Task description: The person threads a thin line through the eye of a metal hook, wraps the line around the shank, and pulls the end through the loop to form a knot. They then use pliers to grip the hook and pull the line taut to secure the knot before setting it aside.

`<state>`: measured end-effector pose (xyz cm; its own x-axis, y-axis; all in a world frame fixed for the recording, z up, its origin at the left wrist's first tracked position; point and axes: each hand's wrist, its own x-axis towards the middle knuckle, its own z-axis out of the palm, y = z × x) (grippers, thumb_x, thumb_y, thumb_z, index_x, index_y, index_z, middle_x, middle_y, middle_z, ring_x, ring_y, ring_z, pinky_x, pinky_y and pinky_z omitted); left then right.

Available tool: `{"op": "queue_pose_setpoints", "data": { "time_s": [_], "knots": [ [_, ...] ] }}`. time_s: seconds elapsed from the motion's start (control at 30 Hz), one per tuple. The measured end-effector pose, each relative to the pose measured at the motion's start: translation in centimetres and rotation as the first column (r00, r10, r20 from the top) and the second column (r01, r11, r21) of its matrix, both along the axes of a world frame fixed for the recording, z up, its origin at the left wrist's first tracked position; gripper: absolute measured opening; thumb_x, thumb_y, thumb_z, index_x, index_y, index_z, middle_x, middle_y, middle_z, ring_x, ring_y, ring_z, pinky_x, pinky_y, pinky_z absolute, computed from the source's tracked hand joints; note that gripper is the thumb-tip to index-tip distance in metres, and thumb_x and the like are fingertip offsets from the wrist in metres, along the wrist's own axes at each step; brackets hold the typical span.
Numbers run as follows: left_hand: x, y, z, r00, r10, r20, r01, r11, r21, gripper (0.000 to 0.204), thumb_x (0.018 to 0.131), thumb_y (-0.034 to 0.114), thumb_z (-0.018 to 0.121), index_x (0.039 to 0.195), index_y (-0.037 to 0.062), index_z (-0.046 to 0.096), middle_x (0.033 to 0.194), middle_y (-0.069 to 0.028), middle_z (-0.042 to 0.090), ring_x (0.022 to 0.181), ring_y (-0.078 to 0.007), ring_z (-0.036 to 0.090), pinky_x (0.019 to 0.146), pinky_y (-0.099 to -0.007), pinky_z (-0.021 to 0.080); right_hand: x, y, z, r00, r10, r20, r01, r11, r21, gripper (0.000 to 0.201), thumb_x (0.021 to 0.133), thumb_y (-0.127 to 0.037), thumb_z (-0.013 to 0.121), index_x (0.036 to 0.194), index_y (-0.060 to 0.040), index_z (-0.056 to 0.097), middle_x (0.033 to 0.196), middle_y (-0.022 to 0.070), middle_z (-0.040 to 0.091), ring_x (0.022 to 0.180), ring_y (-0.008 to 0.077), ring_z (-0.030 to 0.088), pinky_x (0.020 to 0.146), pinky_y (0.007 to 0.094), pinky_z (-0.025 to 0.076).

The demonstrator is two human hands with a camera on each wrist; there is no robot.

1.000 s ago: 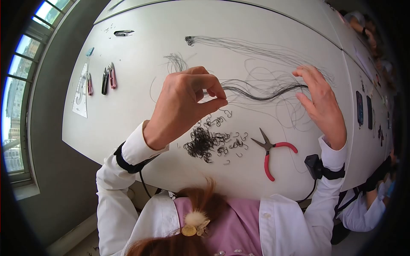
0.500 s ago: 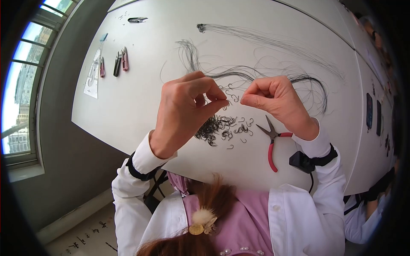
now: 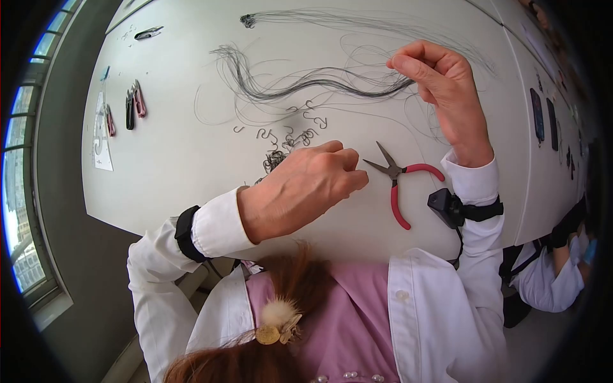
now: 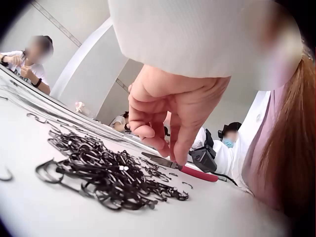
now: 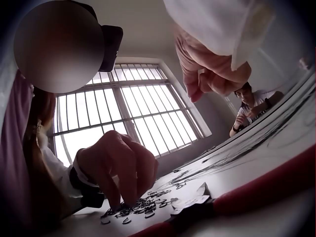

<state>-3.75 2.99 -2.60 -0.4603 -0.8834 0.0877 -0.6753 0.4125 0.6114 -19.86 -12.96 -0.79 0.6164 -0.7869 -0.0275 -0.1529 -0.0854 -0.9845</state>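
A dark pile of fish hooks (image 4: pixel 103 173) lies on the white table, partly hidden under my left hand in the head view. My left hand (image 3: pixel 306 185) hangs over the pile's right side with its fingers pointing down; in the right wrist view its fingertips are right at the hooks. No hook shows between them. Higher up on the right, my right hand (image 3: pixel 444 83) pinches with thumb and forefinger; the thin fishing line there is too fine to make out. Below it runs a wavy bundle of fishing line (image 3: pixel 319 83).
Red-handled pliers (image 3: pixel 394 171) lie open right of my left hand. A second bundle of lines (image 3: pixel 319 19) with hooks at its end lies farther back. Thread snips (image 3: pixel 129 110) and a clear set square (image 3: pixel 101 143) are on the left. Phones (image 3: pixel 537 115) lie at right.
My hands came together with a thin line between them, then parted. The left hand has dropped down to the hooks; the right has moved up and away.
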Motion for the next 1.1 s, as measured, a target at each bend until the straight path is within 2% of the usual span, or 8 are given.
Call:
{"op": "queue_pose_setpoints", "data": {
  "time_s": [0.17,0.43,0.53,0.67,0.73,0.8,0.9,1.1],
  "knots": [
    [-0.8,-1.3,-1.3,0.988,-0.138,0.073,0.139,0.990,-0.012,0.018,0.061,-0.001,0.062,0.073,0.0022,0.050,0.076,-0.0072,0.050,0.074,-0.0235,0.053,0.061,-0.0333,0.049,0.1,0.5,0.1,0.993,0.086,0.078,-0.086,0.996,0.001,0.009,0.081,-0.010,0.066,0.081,-0.0014,0.067,0.074,-0.0006,0.063,0.069,0.0037,0.052,0.065,0.0183,0.040],
    [-0.7,-0.3,-0.8,0.977,-0.120,0.179,0.139,0.985,-0.100,0.016,0.062,-0.001,0.063,0.072,0.0025,0.050,0.076,-0.0067,0.051,0.074,-0.0222,0.054,0.061,-0.0331,0.049,0.1,0.9,0.4,0.990,0.132,0.045,-0.133,0.991,0.029,0.010,0.082,-0.010,0.066,0.081,-0.0002,0.067,0.073,0.0001,0.063,0.068,0.0040,0.052,0.064,0.0187,0.041],
    [0.5,-0.4,0.9,0.965,0.128,-0.231,-0.146,0.987,-0.062,0.019,0.064,-0.004,0.070,0.079,0.0056,0.064,0.079,-0.0049,0.058,0.071,-0.0185,0.057,0.057,-0.0291,0.046,0.5,2.1,1.1,0.985,0.127,0.116,-0.142,0.980,0.140,0.011,0.082,-0.011,0.066,0.082,-0.0002,0.067,0.075,0.0014,0.065,0.068,0.0044,0.053,0.063,0.0185,0.041],
    [2.9,-0.2,3.8,0.923,0.292,-0.252,-0.375,0.833,-0.407,0.027,0.059,-0.004,0.073,0.083,0.0085,0.070,0.077,-0.0028,0.057,0.070,-0.0150,0.055,0.054,-0.0270,0.044,1.2,3.3,1.8,0.985,0.106,0.136,-0.156,0.879,0.450,0.013,0.083,-0.011,0.065,0.087,0.0000,0.069,0.078,0.0053,0.067,0.073,0.0073,0.060,0.065,0.0195,0.047],
    [3.8,-0.4,4.1,0.951,0.247,-0.188,-0.310,0.723,-0.617,0.030,0.055,0.000,0.075,0.083,0.0093,0.070,0.079,-0.0023,0.057,0.070,-0.0163,0.054,0.053,-0.0266,0.044,2.3,4.6,1.9,0.930,0.125,0.345,-0.292,0.822,0.488,0.012,0.082,-0.010,0.067,0.088,0.0001,0.069,0.077,0.0058,0.067,0.071,0.0079,0.060,0.064,0.0196,0.048],
    [4.1,-0.4,4.5,0.967,0.218,-0.128,-0.243,0.657,-0.714,0.031,0.052,0.001,0.075,0.082,0.0076,0.068,0.081,-0.0007,0.055,0.070,-0.0164,0.053,0.052,-0.0263,0.044,3.2,5.7,1.8,0.935,0.116,0.336,-0.261,0.865,0.428,0.010,0.082,-0.009,0.067,0.086,-0.0005,0.069,0.076,0.0047,0.067,0.065,0.0053,0.056,0.059,0.0181,0.044],
    [4.2,-0.4,4.3,0.975,0.199,-0.099,-0.200,0.596,-0.778,0.032,0.050,-0.002,0.073,0.080,0.0061,0.067,0.081,0.0001,0.055,0.070,-0.0160,0.052,0.051,-0.0260,0.043,3.3,6.1,2.7,0.945,0.151,0.291,-0.249,0.909,0.335,0.012,0.081,-0.010,0.068,0.085,0.0015,0.070,0.075,0.0062,0.067,0.071,0.0085,0.061,0.065,0.0191,0.048],
    [4.6,-0.4,4.2,0.994,0.105,-0.006,-0.068,0.596,-0.800,0.040,0.046,0.002,0.077,0.085,0.0103,0.070,0.086,0.0025,0.057,0.071,-0.0149,0.050,0.054,-0.0256,0.041,3.4,6.3,2.9,0.942,0.209,0.263,-0.308,0.849,0.429,0.010,0.082,-0.007,0.067,0.085,0.0019,0.068,0.073,0.0031,0.066,0.069,0.0045,0.058,0.063,0.0173,0.046]
  ]
}}
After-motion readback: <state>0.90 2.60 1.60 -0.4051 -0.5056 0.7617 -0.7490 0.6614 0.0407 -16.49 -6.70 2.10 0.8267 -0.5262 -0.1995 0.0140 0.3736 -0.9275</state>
